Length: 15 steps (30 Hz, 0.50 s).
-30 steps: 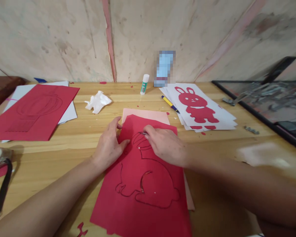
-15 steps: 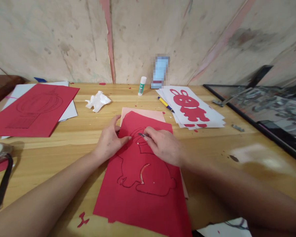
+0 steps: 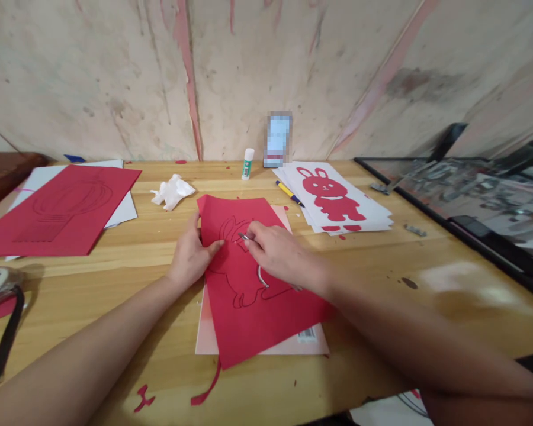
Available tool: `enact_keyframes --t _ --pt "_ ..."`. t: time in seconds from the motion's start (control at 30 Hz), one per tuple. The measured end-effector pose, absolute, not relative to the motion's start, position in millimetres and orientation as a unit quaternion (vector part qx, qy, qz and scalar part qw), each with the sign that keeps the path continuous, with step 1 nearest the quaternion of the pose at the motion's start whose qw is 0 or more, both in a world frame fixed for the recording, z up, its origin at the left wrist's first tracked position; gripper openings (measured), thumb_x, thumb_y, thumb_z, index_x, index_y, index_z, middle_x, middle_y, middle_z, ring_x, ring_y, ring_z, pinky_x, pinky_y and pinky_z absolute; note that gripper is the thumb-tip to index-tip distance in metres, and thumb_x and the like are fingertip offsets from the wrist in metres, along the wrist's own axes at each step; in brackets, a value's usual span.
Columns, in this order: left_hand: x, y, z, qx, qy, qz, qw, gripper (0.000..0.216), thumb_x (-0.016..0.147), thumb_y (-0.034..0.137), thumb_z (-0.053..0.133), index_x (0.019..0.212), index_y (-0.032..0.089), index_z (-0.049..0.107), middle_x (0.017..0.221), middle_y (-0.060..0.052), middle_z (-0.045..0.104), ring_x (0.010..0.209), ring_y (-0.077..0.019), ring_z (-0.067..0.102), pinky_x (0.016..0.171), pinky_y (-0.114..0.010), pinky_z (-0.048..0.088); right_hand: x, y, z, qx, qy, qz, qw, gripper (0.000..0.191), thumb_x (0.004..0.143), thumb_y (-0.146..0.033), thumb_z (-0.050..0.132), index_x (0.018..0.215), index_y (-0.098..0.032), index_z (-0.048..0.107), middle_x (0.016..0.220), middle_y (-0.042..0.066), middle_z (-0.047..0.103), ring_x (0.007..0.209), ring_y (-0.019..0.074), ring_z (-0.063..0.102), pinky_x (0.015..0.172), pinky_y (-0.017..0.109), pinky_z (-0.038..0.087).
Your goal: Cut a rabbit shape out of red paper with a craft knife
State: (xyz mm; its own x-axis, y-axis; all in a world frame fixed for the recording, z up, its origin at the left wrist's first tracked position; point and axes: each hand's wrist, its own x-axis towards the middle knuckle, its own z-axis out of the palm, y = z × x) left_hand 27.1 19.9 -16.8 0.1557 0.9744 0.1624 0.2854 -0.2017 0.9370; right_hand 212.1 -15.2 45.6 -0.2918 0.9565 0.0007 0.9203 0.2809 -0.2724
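A red paper sheet [image 3: 244, 328] with an outlined rabbit lies at an angle over a pale pink booklet [image 3: 206, 340] that shows a barcode. My left hand [image 3: 190, 251] grips the sheet's left edge, thumb on top, the other fingers partly hidden at the edge. In my right hand [image 3: 278, 251] is a slim craft knife [image 3: 244, 236], its metal tip on the paper near the rabbit's ears and head. My right hand and wrist hide part of the rabbit's body. A curved slit [image 3: 262, 277] in the body shows pale underneath.
At back right lie white sheets with a red cut-out rabbit [image 3: 326, 198] and a yellow-and-blue pen [image 3: 289, 193]. A glue stick [image 3: 247, 164], phone [image 3: 278, 140] and crumpled tissue [image 3: 172, 191] stand or lie behind. Left is red lantern-drawn paper [image 3: 71, 207]; red scraps [image 3: 143, 398] lie in front.
The red sheet has turned counterclockwise over the booklet, baring its lower part and barcode. My left hand still holds the left edge, and the knife tip remains near the rabbit's head.
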Motion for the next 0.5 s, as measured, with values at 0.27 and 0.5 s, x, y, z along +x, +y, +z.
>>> enact_keyframes --t 0.27,0.5 --pt "15.7 19.1 -11.5 0.764 0.522 0.356 0.127 0.084 0.068 0.025 0.074 0.139 0.015 0.031 0.127 -0.018 0.050 0.111 -0.0316 0.055 0.090 -0.047 0.048 195.4 7.6 24.8 -0.590 -0.792 0.140 0.068 0.016 0.087 -0.025 0.042 0.091 -0.018 0.057 0.083 0.007 0.068 0.076 0.0193 0.061 0.060 0.028 0.032" --pt "12.2 24.4 -16.4 0.864 0.335 0.353 0.129 0.023 0.076 0.003 0.052 0.086 0.019 0.066 0.087 -0.004 0.068 0.087 -0.0195 0.060 0.083 -0.037 0.049 199.6 2.7 19.5 -0.597 -0.785 0.149 0.070 0.014 0.087 -0.024 0.043 0.089 -0.018 0.056 0.081 0.006 0.067 0.073 0.0179 0.059 0.060 0.027 0.032"
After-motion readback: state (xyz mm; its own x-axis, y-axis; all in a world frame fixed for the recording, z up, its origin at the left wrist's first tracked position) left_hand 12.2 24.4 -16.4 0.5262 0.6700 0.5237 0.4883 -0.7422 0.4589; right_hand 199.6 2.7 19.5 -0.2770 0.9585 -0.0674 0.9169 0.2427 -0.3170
